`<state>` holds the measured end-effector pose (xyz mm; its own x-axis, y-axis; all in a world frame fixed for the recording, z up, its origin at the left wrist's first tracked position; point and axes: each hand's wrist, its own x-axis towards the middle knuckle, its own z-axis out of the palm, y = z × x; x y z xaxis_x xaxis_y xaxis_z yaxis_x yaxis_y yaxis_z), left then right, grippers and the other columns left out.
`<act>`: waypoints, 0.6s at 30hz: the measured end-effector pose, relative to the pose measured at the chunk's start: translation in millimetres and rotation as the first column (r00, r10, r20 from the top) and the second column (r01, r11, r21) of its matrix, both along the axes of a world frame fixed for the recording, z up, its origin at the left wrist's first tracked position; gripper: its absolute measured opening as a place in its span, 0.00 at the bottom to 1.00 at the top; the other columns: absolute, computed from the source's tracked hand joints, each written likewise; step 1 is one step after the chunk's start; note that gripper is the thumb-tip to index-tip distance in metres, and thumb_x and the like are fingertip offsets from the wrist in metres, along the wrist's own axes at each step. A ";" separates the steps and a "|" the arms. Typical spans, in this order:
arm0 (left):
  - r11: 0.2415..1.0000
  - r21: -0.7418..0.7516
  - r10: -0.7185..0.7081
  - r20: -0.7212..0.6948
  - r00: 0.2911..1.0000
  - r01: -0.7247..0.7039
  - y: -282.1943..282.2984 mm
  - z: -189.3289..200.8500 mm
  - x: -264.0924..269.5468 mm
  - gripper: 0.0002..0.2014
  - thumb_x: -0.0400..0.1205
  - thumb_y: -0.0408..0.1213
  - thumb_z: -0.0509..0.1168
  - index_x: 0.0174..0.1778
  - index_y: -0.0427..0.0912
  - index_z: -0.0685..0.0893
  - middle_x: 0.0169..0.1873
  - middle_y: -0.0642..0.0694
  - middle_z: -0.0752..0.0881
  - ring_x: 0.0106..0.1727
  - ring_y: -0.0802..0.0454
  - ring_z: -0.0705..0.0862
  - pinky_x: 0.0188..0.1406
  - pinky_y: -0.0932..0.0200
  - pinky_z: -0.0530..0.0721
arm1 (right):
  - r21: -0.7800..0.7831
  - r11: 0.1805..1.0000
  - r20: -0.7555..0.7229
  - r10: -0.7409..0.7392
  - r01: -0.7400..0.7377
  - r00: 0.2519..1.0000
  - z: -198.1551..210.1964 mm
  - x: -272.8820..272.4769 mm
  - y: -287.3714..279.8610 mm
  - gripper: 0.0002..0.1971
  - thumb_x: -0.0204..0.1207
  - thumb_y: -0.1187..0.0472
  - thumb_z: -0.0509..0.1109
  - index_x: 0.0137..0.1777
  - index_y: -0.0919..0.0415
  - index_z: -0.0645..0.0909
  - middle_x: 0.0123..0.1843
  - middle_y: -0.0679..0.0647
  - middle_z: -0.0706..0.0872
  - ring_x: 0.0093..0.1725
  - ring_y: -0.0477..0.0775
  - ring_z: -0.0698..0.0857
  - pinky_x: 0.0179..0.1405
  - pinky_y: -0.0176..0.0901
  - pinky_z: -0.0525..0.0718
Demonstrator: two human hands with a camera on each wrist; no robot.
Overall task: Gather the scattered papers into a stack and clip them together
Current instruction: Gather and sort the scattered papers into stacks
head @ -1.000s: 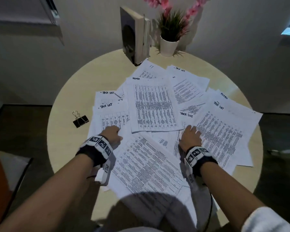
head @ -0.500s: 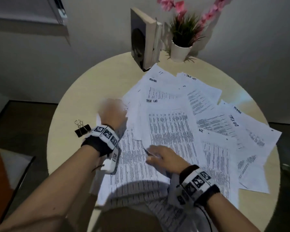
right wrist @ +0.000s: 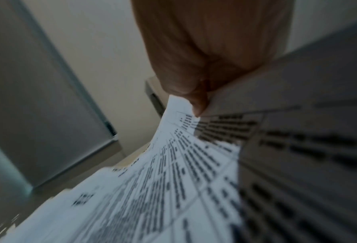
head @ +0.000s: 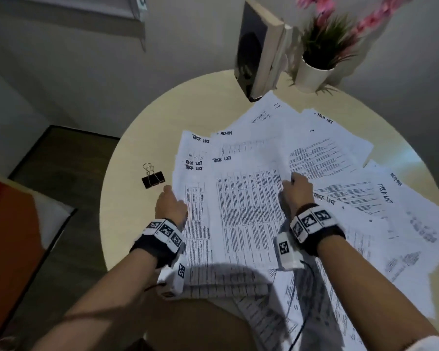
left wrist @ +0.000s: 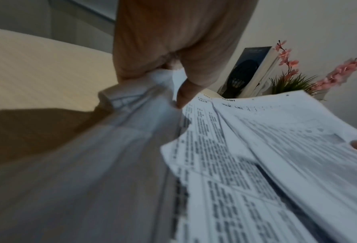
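Several printed white papers (head: 246, 206) lie overlapping across the round table (head: 137, 198), with more sheets (head: 360, 196) fanned out to the right. My left hand (head: 171, 202) grips the left edge of the near bunch, its thumb (left wrist: 184, 93) pressed on top of the sheets (left wrist: 235, 148). My right hand (head: 295, 190) pinches the right edge of the same bunch; in the right wrist view its thumb (right wrist: 198, 105) sits on a lifted, curving sheet (right wrist: 173, 172). A black binder clip (head: 152, 177) rests on the table left of the papers, near my left hand.
An upright book (head: 260, 50) and a white pot with a green plant and pink flowers (head: 319, 57) stand at the table's far edge. Sheets overhang the near edge toward me. An orange and white seat (head: 13, 229) is at the lower left.
Both hands have slid sheets together toward the middle. The left hand came back from the clip side to the papers' left edge; the right hand moved up and took hold of the right edge.
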<state>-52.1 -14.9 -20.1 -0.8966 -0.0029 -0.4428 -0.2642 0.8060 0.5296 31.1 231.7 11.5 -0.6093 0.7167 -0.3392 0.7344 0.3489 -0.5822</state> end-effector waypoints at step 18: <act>0.982 0.148 -0.033 -0.481 0.876 0.119 -28.8 127.5 -11.6 0.12 0.80 0.30 0.62 0.47 0.22 0.84 0.43 0.21 0.85 0.45 0.30 0.84 0.38 0.54 0.71 | -0.218 0.962 0.108 0.192 -0.165 0.975 -18.0 46.7 -96.1 0.49 0.67 0.30 0.61 0.81 0.54 0.47 0.82 0.60 0.58 0.79 0.64 0.57 0.74 0.63 0.62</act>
<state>-63.7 -43.7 107.4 -0.9928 0.1099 0.0482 0.1117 0.7010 0.7044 77.8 135.6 -6.5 -0.6635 0.5060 -0.5510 0.7434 0.3628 -0.5619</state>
